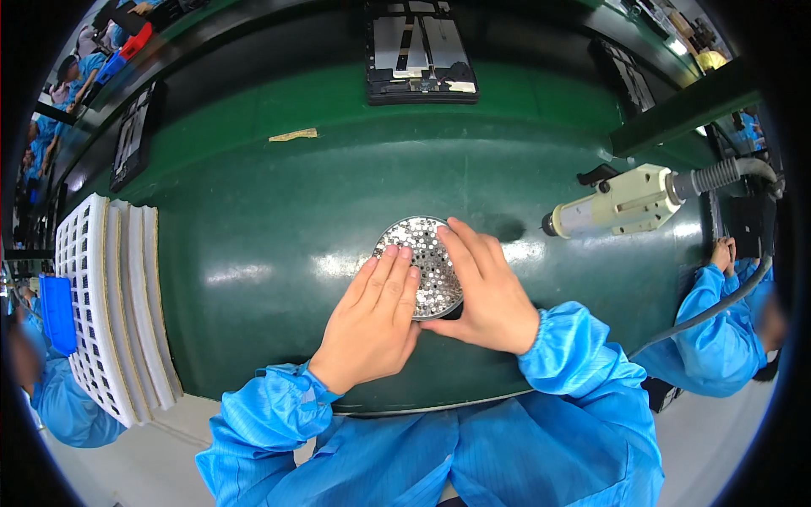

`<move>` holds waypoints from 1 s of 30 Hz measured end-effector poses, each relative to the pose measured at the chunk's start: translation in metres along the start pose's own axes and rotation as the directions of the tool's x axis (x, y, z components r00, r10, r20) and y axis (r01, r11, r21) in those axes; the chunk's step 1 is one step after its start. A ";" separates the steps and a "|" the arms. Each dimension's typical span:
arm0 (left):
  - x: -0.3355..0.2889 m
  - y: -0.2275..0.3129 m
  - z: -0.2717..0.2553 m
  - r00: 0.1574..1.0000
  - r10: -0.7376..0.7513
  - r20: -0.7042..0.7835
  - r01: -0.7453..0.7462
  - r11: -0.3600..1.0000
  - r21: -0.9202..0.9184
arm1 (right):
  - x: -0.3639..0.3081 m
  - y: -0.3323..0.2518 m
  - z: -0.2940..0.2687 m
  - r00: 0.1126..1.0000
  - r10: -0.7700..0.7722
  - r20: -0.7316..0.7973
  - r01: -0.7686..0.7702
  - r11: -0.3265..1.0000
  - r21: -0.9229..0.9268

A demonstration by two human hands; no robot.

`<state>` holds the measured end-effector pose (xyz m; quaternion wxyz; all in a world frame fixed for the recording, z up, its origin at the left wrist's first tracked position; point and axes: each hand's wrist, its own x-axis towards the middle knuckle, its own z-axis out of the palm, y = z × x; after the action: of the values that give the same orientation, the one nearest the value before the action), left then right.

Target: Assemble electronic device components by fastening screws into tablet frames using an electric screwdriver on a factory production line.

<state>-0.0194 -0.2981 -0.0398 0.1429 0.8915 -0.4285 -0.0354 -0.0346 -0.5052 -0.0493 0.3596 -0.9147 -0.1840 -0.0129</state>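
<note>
A round shallow dish (394, 225) filled with small, shiny metal pieces that look like screws (433, 269) is on the green table before me. My left hand (369, 325) lies over the dish's left side, its fingers stretched out flat on the pieces. On the other side, my right hand (492, 302) grips the dish, with the thumb at its near edge and the fingers along its right rim. Part of the dish is hidden under both hands. Right of my hands, an off-white powered screwdriver (621, 203) hangs sideways from a ribbed hose.
White grid-like trays (89, 300) stand on edge at the left, with a blue bin (57, 314) beside them. An opened flat device (422, 55) sits at the far side, near a yellowish strip (293, 135). Co-workers in blue sleeves (718, 338) sit on both sides.
</note>
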 end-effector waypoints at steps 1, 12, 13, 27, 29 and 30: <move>-0.003 -0.001 0.001 1.000 0.002 0.002 -0.002 1.000 -0.006 | 0.002 0.003 -0.009 0.998 -0.013 0.068 0.011 1.000 0.022; 0.012 -0.017 -0.007 0.968 -0.109 -0.225 0.180 0.929 0.324 | -0.016 -0.007 -0.006 0.994 0.096 -0.051 -0.092 0.993 0.078; 0.008 -0.017 -0.006 0.973 -0.054 -0.225 0.114 0.958 0.263 | -0.015 -0.002 -0.008 0.994 0.103 -0.031 -0.100 0.991 0.084; 0.018 0.031 0.012 0.992 -0.124 -0.031 0.122 0.990 -0.067 | -0.006 0.021 -0.004 0.992 -0.101 0.077 0.086 0.981 0.176; 0.029 0.027 0.004 0.997 -0.077 -0.006 0.077 0.996 -0.041 | -0.003 0.024 -0.007 0.989 -0.117 0.086 0.096 0.971 0.218; 0.032 0.022 0.004 0.996 -0.085 -0.005 0.084 0.996 -0.039 | -0.003 0.026 -0.007 0.988 -0.122 0.090 0.100 0.970 0.223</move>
<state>-0.0169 -0.3366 -0.0356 0.1600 0.9059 -0.3892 -0.0471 -0.0273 -0.5282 -0.0617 0.4463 -0.8575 -0.2535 0.0344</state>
